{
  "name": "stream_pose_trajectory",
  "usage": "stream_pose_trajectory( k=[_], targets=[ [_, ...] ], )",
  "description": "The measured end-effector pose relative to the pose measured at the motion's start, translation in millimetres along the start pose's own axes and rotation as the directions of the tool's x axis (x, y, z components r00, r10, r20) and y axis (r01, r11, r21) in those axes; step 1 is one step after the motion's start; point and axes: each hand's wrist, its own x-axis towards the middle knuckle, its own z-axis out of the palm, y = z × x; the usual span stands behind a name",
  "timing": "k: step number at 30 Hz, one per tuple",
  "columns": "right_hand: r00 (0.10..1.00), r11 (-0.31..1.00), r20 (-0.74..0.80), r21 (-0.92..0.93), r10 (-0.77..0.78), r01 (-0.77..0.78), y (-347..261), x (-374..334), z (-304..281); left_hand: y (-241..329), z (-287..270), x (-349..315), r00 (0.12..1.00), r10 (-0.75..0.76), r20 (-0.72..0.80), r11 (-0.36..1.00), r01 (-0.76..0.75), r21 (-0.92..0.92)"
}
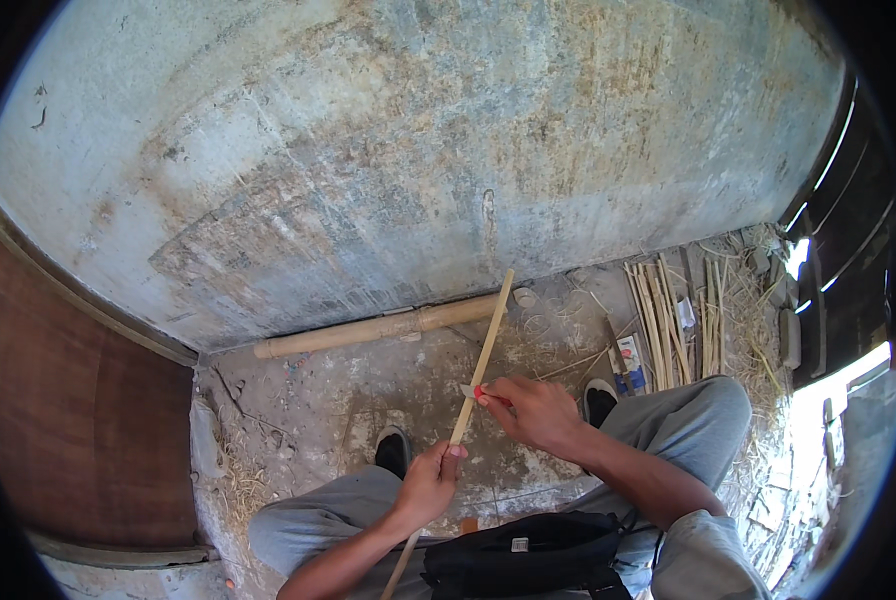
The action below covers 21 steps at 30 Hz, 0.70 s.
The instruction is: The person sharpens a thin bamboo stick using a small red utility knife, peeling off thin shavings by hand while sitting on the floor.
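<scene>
At six o'clock from the middle of your view, your left hand [428, 490] is closed around a long, flat, pale-yellow bamboo strip [485, 350], thumb pressed on it. The strip's top end lies at two o'clock; its lower part runs past your wrist to the bottom edge near six. At five o'clock your right hand [538, 412] is curled, thumb and fingers pinching a small red-handled knife [479, 392] whose short blade meets the strip above your left fist.

Counting from the left, you have one reddish-brown panel [88, 400] between eight and nine o'clock, then one thick, round, tan bamboo pole [383, 330] at eight, along the foot of the stained grey wall [418, 150]. Two dark shoes [393, 452] show, at seven and four; one black fabric bag [528, 570] sits between five and six. Two clusters of thin, straw-coloured sticks [651, 310] lie at three, overlapping too much to count singly.
</scene>
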Motion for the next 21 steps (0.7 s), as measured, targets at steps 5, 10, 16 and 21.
stream_pose_trajectory(
  k=[5,10,16,21],
  targets=[
    [0.996,0.979,0.047,-0.184,-0.082,0.09,4.1,1.2,-14.2,3.1,-1.8,-0.3,0.999,0.035,0.036,0.999,-0.034,-0.019],
    [0.972,0.947,0.203,-0.268,-0.122,0.175,-4.6,6.2,-38.1,9.2,-3.1,-9.4,0.996,0.01,0.091,0.997,-0.003,-0.083],
    [0.987,0.978,0.066,-0.138,-0.148,0.156,3.4,8.6,-8.2,8.5,-6.2,-2.9,0.999,0.051,0.003,0.999,-0.051,0.006],
    [0.989,0.985,-0.008,-0.09,-0.147,0.146,12.3,2.3,8.5,1.8,-7.2,-2.0,0.999,0.036,-0.003,0.998,-0.036,0.06]
  ],
)
